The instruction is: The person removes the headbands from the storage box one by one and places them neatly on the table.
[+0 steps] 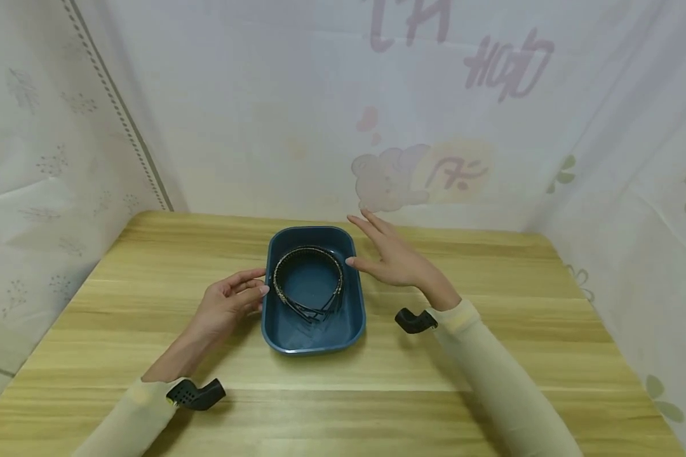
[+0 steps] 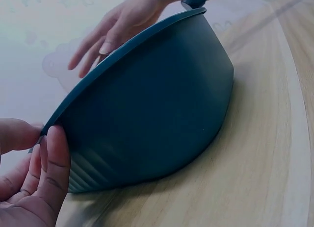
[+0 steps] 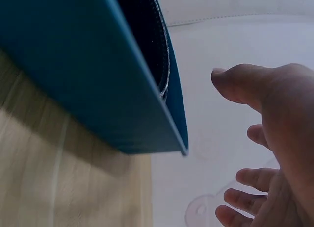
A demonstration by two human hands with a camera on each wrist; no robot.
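Note:
A deep blue plastic bin (image 1: 314, 351) stands on the wooden table. Inside it, dark headbands (image 1: 277, 284) with a beaded, glittery edge lie nested in a ring, their thin ends crossing at the near side. My left hand (image 1: 223, 308) pinches the bin's left rim; in the left wrist view, thumb and fingers of this left hand (image 2: 41, 173) meet at the edge. Over the bin's right rim hovers my right hand (image 1: 397, 260), fingers spread and holding nothing. The right wrist view shows the right hand (image 3: 284, 119) apart from the bin wall (image 3: 64, 55).
The wooden table (image 1: 480, 368) extends on both sides of the bin. A white printed cloth (image 1: 263, 114) hangs behind the table's far edge, with more cloth at left and right. Black camera mounts (image 1: 196, 395) sit on both sleeved wrists.

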